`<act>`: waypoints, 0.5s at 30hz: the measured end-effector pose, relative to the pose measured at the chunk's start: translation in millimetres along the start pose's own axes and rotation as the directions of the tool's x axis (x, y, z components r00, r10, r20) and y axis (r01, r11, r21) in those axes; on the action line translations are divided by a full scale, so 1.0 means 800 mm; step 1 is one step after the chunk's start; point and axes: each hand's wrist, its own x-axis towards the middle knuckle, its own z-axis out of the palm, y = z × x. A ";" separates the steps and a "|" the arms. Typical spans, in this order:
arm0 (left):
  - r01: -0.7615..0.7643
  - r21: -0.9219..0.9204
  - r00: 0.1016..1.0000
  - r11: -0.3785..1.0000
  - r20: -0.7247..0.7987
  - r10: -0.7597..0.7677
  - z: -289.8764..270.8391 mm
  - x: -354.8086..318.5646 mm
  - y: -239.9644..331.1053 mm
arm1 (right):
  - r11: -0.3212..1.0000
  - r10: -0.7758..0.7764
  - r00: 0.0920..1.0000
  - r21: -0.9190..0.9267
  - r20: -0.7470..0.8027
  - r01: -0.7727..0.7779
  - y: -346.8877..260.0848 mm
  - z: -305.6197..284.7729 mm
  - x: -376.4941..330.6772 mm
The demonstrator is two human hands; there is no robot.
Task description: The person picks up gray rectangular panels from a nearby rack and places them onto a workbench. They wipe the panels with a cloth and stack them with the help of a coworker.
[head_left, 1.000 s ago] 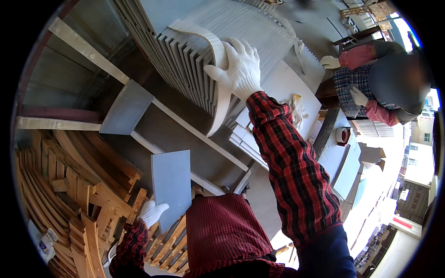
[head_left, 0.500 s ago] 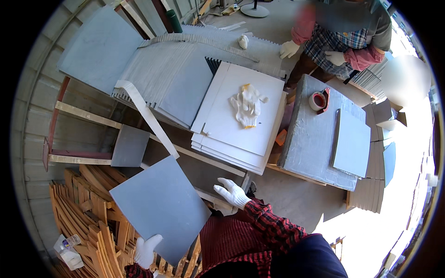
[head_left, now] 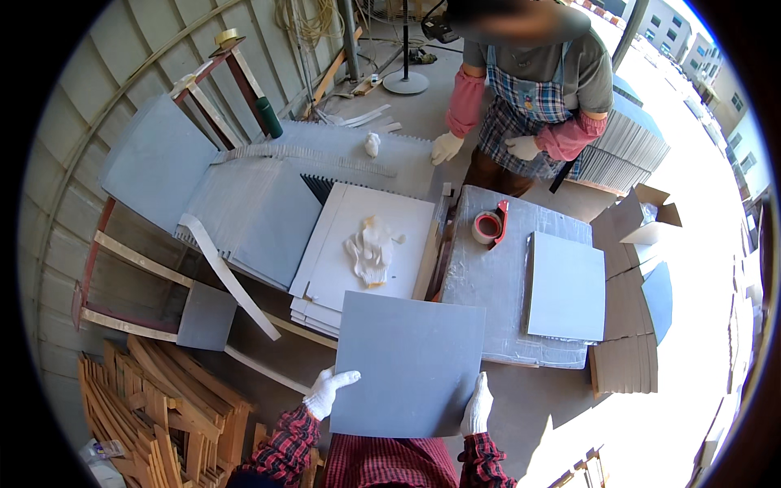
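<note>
A flat grey rectangular panel point(head_left: 407, 366) is held up in front of my body, spanning the space between both hands. My left hand point(head_left: 325, 392), in a white glove, grips its left edge with the thumb over the face and the other fingers mostly behind. At the right edge my white-gloved right hand point(head_left: 477, 405) is closed along the panel's side; part of its grip is hidden. Beyond the panel stands a pile of white boards point(head_left: 350, 268) with crumpled white gloves point(head_left: 373, 254) on top. To the right, a similar grey panel stack point(head_left: 567, 285) lies on a plastic-wrapped grey block point(head_left: 488, 325).
A red tape dispenser point(head_left: 490, 225) rests on the wrapped block. Grey sheets point(head_left: 260, 203) are stacked at left, above curved wood offcuts point(head_left: 163, 398). A co-worker point(head_left: 529, 106) in a checked apron stands across. An open cardboard box point(head_left: 651, 215) is at right.
The grey panel has moved right and been turned squarely before me. My right hand, free and spread before, now holds its right edge; my left hand has risen along with it.
</note>
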 end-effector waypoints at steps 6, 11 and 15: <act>0.041 0.112 0.999 0.993 0.008 -0.042 0.052 0.109 -0.054 | 0.999 -0.046 0.988 -0.028 -0.149 0.042 -0.019 -0.047 0.043; 0.031 0.066 0.999 0.997 -0.031 -0.029 0.055 0.156 -0.083 | 0.994 -0.067 0.985 -0.099 -0.158 0.052 -0.017 -0.046 0.069; 0.049 0.083 0.997 0.995 -0.067 -0.043 0.052 0.180 -0.097 | 0.975 -0.050 0.997 -0.218 -0.064 0.035 -0.017 -0.057 0.078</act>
